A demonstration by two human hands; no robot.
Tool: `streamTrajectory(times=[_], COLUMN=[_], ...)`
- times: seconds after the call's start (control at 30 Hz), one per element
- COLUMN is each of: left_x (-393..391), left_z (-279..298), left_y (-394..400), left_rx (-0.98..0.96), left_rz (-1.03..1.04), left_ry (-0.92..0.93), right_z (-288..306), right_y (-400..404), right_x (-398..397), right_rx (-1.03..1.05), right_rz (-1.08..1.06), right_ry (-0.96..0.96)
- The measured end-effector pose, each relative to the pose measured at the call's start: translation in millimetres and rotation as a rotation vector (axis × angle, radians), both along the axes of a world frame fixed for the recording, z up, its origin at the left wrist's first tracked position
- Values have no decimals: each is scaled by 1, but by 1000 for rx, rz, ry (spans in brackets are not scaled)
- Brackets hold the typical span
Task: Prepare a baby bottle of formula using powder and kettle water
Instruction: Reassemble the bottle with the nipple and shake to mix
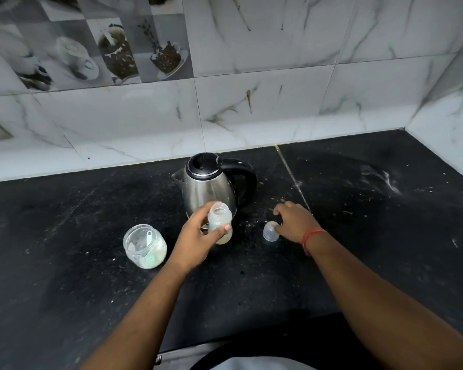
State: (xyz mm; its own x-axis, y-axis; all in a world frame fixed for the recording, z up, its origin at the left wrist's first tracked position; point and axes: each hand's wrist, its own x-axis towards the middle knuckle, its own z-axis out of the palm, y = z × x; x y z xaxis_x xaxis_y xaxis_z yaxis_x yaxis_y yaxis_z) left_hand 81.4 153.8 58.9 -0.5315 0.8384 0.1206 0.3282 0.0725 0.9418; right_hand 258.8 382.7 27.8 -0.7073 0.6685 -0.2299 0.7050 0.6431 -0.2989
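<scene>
Left hand (198, 233) grips the uncapped baby bottle (219, 222), thumb across its front; right hand (294, 220) fingers curl onto the clear cap (270, 231) on the countertop (64, 236).

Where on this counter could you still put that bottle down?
Bare black countertop lies left of the clear powder jar, and right of the counter seam. Crowded: around the steel kettle, baby bottle and clear cap.

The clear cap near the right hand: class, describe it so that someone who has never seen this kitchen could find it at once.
Start at the steel kettle standing on the black counter near the tiled wall. Just right of it, nearer the person, the right hand reaches down; the clear cap lies at its fingertips. Unlike the bottle and the jar, it is small, dome-shaped and empty.
</scene>
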Motion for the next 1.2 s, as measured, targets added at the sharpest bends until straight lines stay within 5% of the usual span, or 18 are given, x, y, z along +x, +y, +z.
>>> streamTrajectory(times=[0.4,0.6,0.8,1.2], left_x=[6,2,2,-8], left_z=[-7,-6,-4,6], left_y=[-6,-8,-9,-18], left_rx=[-31,-28,-29,-26], left_rz=[6,25,17,73], left_ry=[-31,-72,-72,-114], right_z=[-35,-2,85,135], right_y=[1,-4,-43,-94], right_x=[38,22,-36,-85], right_rx=[62,57,-199,-8], right_rz=[-98,-158,163,589], right_ry=[-42,279,550,287])
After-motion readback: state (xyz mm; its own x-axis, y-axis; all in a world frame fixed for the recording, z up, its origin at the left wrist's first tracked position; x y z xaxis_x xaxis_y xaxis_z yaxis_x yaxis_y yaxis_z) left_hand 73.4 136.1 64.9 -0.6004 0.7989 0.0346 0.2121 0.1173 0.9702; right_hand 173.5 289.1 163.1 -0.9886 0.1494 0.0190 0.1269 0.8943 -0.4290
